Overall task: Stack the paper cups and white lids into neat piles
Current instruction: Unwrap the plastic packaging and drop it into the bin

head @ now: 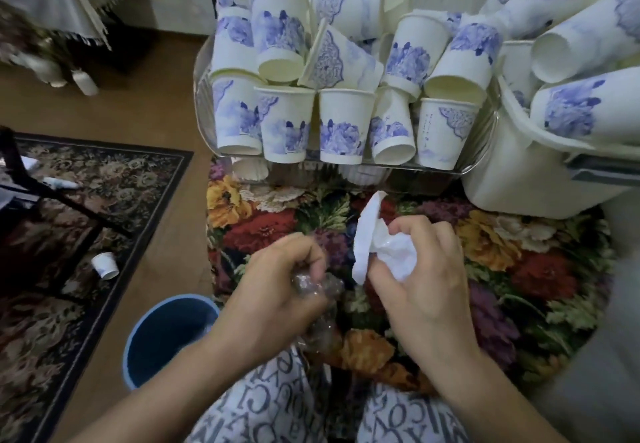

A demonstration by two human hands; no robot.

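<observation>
1. The left hand (277, 279) sits at about 7 o'clock from the centre of the view. Its fingers curl around a crumpled piece of clear plastic wrap (317, 304), which hangs below the fist.
2. The right hand (420, 269) sits at about 5 o'clock from centre. Its fingers and thumb pinch a crumpled white sheet (381, 245). One end of the sheet stands up toward 12 o'clock, above the knuckles.
3. The two hands are near each other but apart, above a floral cloth (512, 255) in red, orange and purple.
4. The paper cups (346, 127), white with blue flower prints, lie in a loose heap in a clear tray (202, 71) at 12 o'clock. Some stand upright, some are tipped on their sides, and some show their open mouths.
5. More cups of the same kind (585, 110) fill a white tub (512, 179) at 2 o'clock, just beside the tray.
6. One stray cup (105, 265) lies on its side on a dark patterned rug (104, 179) at 9 o'clock, well apart from the heap.
7. A blue bucket (166, 338) stands on the floor at 8 o'clock, near the left forearm.
8. No white lid can be identified with certainty.
9. Letter-printed fabric (242, 411) covers the person's lap at 6 o'clock.
</observation>
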